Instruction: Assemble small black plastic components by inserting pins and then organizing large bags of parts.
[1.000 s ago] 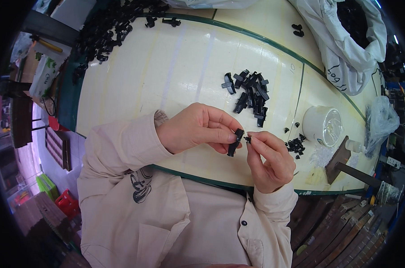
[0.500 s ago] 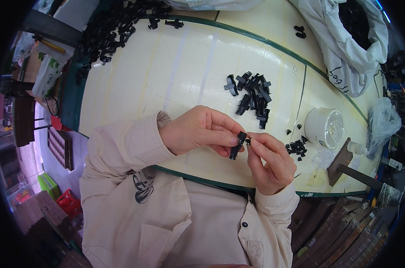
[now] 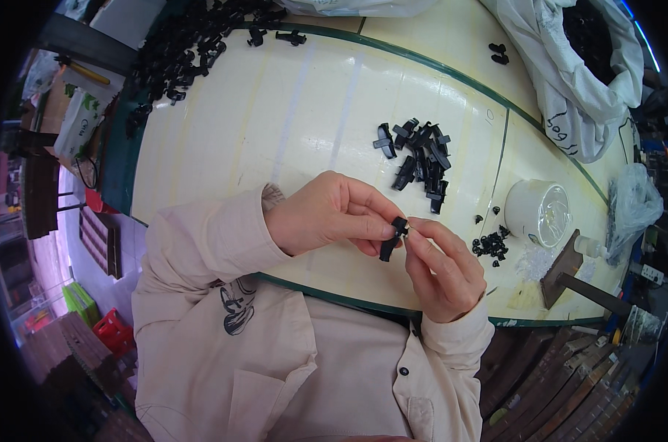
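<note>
Glare whitens the bright tabletop [image 3: 234, 140]; fisheye edges curve into darkness.

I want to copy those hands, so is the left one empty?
No, the left hand pinches an elongated black plastic piece between its thumb and fingers.

From the head, a fisheye view faces down, close above the jacket [image 3: 190, 353] and tabletop [image 3: 275, 110].
</note>
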A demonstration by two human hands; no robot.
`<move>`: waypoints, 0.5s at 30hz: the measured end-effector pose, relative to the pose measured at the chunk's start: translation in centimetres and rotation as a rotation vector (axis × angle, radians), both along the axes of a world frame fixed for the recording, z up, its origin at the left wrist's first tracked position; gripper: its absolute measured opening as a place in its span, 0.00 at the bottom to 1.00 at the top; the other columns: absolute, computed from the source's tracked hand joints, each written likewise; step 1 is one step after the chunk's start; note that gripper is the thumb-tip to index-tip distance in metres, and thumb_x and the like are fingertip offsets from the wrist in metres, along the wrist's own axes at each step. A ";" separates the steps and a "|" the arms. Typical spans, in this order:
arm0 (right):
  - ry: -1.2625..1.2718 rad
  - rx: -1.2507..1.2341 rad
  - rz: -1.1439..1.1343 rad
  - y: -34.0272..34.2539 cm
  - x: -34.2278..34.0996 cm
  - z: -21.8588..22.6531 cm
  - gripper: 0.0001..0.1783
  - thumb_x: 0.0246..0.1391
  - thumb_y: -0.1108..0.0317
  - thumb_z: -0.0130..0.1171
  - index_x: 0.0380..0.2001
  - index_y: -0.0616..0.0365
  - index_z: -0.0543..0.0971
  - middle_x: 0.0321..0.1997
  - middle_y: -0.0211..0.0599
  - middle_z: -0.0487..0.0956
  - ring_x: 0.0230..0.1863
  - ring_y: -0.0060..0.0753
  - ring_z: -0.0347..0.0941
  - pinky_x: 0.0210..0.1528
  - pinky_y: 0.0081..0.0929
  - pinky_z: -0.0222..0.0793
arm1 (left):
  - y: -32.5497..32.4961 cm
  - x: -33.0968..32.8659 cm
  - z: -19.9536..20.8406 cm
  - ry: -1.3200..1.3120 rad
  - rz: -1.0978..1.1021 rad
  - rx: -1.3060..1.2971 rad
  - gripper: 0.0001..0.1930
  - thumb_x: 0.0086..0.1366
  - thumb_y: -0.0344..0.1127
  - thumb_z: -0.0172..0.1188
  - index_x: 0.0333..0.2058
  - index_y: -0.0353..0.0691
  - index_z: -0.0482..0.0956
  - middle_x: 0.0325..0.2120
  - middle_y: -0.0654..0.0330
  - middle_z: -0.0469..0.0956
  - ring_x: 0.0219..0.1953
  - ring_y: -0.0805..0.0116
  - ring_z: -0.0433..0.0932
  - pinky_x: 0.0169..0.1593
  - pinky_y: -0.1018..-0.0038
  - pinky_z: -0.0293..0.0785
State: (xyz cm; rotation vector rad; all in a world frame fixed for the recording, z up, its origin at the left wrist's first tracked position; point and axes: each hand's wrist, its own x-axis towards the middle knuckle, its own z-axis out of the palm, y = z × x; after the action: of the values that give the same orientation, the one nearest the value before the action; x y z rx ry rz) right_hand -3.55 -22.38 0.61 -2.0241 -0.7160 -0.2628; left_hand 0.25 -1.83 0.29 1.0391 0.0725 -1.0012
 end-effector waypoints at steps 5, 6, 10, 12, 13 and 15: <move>-0.102 -0.127 0.033 -0.1 0.1 0.2 0.19 0.35 0.87 0.61 0.37 0.71 0.76 0.39 0.50 0.76 0.38 0.45 0.77 0.38 0.29 0.76 | -0.3 -0.1 0.1 -0.120 0.021 0.063 0.11 0.59 0.28 0.57 0.39 0.30 0.77 0.31 0.57 0.79 0.30 0.75 0.78 0.36 0.82 0.75; -0.103 -0.134 0.022 -0.2 0.1 0.1 0.19 0.35 0.87 0.61 0.37 0.71 0.76 0.39 0.50 0.76 0.38 0.45 0.77 0.38 0.29 0.76 | -0.4 0.0 0.1 -0.123 0.010 0.056 0.11 0.59 0.28 0.57 0.39 0.30 0.77 0.31 0.57 0.79 0.30 0.75 0.78 0.36 0.82 0.75; -0.096 -0.084 0.010 -0.5 -0.1 -0.6 0.21 0.35 0.88 0.60 0.39 0.71 0.76 0.40 0.52 0.76 0.39 0.46 0.77 0.39 0.29 0.76 | -0.6 0.0 0.4 -0.054 0.028 0.053 0.10 0.59 0.28 0.58 0.39 0.30 0.76 0.31 0.57 0.79 0.31 0.75 0.78 0.36 0.82 0.76; -0.062 -0.060 0.034 -0.5 0.0 -0.4 0.21 0.37 0.89 0.59 0.40 0.71 0.75 0.41 0.54 0.76 0.39 0.46 0.77 0.38 0.29 0.76 | -0.3 -0.1 0.6 -0.029 0.034 0.066 0.10 0.58 0.28 0.58 0.39 0.30 0.76 0.31 0.57 0.79 0.31 0.74 0.78 0.36 0.82 0.76; -0.065 -0.083 0.003 -0.6 -0.2 -0.3 0.21 0.37 0.89 0.59 0.40 0.71 0.75 0.41 0.54 0.76 0.39 0.46 0.77 0.38 0.29 0.76 | 0.0 -0.1 0.8 -0.042 0.071 0.147 0.10 0.58 0.27 0.58 0.39 0.30 0.76 0.31 0.57 0.79 0.31 0.74 0.78 0.36 0.82 0.76; -0.143 -0.105 -0.287 -0.9 -0.4 0.0 0.19 0.39 0.88 0.59 0.39 0.71 0.76 0.40 0.55 0.76 0.38 0.46 0.77 0.37 0.28 0.76 | 1.5 0.6 -0.1 -0.145 0.147 0.288 0.09 0.58 0.27 0.59 0.38 0.30 0.77 0.29 0.58 0.79 0.30 0.76 0.78 0.34 0.83 0.75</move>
State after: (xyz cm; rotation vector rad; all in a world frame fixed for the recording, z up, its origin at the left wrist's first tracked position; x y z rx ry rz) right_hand -3.98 -23.28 0.57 -2.2244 -0.5327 -0.5516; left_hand 0.84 -0.34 0.14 1.3469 0.1756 -0.7940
